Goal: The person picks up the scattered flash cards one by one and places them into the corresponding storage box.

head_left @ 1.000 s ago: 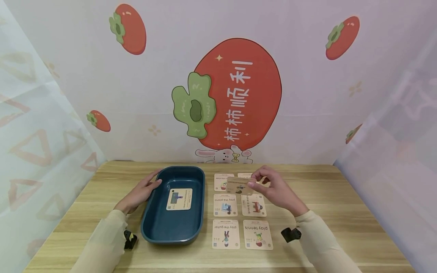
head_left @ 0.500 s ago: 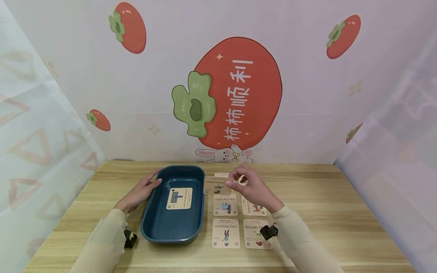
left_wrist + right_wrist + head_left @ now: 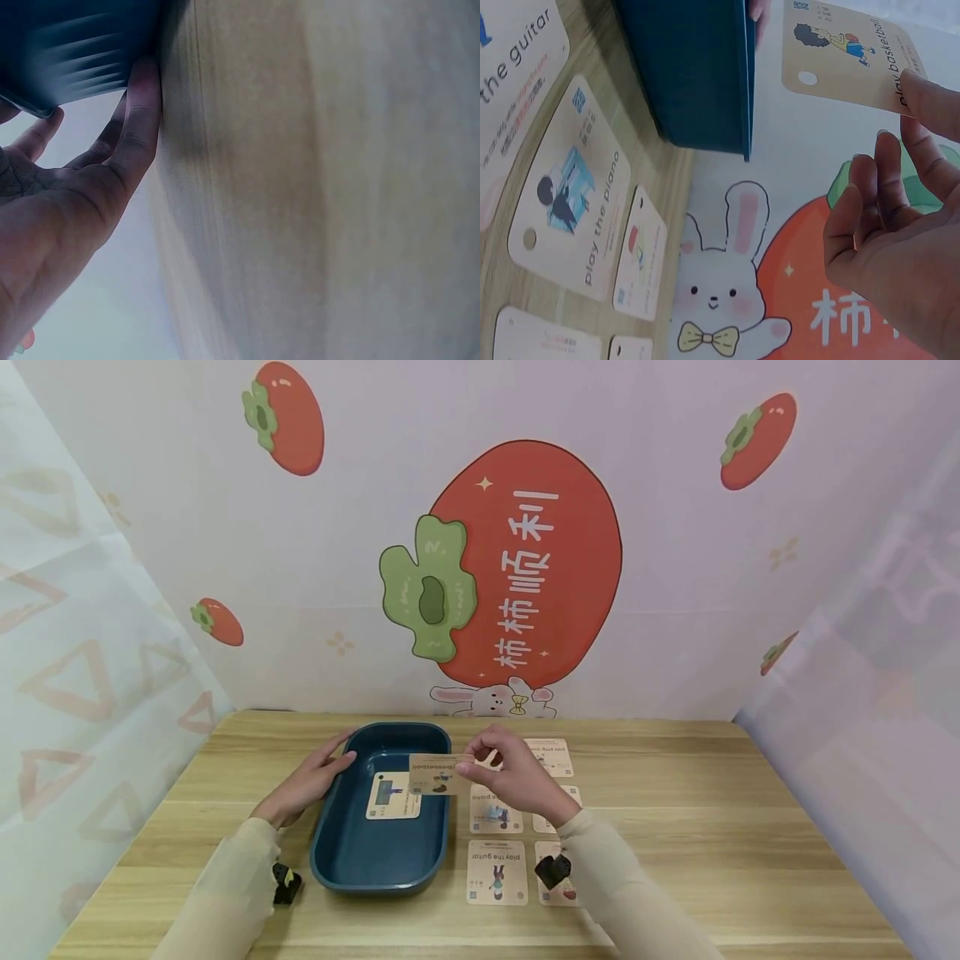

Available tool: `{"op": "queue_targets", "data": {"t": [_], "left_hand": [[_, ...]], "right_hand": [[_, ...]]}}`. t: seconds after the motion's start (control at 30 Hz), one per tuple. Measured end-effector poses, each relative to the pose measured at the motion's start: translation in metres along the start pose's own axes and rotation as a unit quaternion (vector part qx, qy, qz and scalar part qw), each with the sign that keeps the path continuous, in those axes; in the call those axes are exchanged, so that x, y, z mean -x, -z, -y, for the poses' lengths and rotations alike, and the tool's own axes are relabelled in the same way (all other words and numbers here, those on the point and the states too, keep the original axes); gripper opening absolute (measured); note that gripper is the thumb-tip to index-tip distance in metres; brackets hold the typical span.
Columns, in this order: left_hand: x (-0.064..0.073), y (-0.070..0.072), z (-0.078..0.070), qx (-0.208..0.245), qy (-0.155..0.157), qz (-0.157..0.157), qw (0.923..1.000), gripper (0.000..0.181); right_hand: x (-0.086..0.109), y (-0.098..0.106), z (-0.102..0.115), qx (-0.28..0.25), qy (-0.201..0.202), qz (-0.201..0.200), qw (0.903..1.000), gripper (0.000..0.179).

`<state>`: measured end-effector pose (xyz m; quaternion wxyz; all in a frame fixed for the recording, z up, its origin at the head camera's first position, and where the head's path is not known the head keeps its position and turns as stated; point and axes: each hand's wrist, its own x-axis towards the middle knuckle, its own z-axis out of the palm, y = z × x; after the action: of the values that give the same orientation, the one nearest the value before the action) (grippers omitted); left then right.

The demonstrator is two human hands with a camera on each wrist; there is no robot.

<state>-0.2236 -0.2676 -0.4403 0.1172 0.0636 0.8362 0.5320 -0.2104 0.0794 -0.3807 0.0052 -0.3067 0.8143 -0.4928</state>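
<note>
My right hand [image 3: 517, 777] pinches one edge of a "play basketball" card [image 3: 429, 777] between thumb and forefinger. The card is held raised over the right rim of a deep blue tray [image 3: 378, 864], and overlaps another card [image 3: 388, 800] lying inside it. In the right wrist view the held card [image 3: 840, 56] shows its picture side, and the other fingers curl below it without holding anything. My left hand [image 3: 311, 785] grips the tray's left side, thumb over the rim. In the left wrist view, its fingers [image 3: 141, 112] lie against the tray's outer wall [image 3: 82, 52], close to the tabletop.
Right of the tray, picture cards lie in two columns, among them "play the guitar" [image 3: 497, 872], "play the piano" [image 3: 570, 191] and a card at the back [image 3: 553, 758]. My right forearm covers some. A printed cloth backdrop [image 3: 675, 635] stands behind the wooden table [image 3: 750, 843].
My right hand has carried the basketball card leftward, from above the laid-out cards to over the tray's right rim. The left hand has stayed at the tray's side.
</note>
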Motion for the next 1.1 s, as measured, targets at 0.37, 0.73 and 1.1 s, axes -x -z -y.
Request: {"op": "queue_targets", "data": {"t": [0.37, 0.73, 1.1], "left_hand": [[-0.001, 0.002, 0.002, 0.005, -0.002, -0.003, 1.0000, 0.065], [-0.001, 0.002, 0.003, 0.009, -0.010, 0.001, 0.9999, 0.065], [-0.001, 0.001, 0.005, -0.007, -0.009, 0.000, 0.9999, 0.064]], "right_hand": [[-0.006, -0.022, 0.007, -0.016, -0.015, 0.018, 0.9996, 0.007], [-0.005, -0.036, 0.006, -0.023, -0.030, 0.032, 0.9988, 0.007], [-0.003, -0.038, 0.000, -0.009, -0.036, 0.038, 0.9986, 0.006]]}}
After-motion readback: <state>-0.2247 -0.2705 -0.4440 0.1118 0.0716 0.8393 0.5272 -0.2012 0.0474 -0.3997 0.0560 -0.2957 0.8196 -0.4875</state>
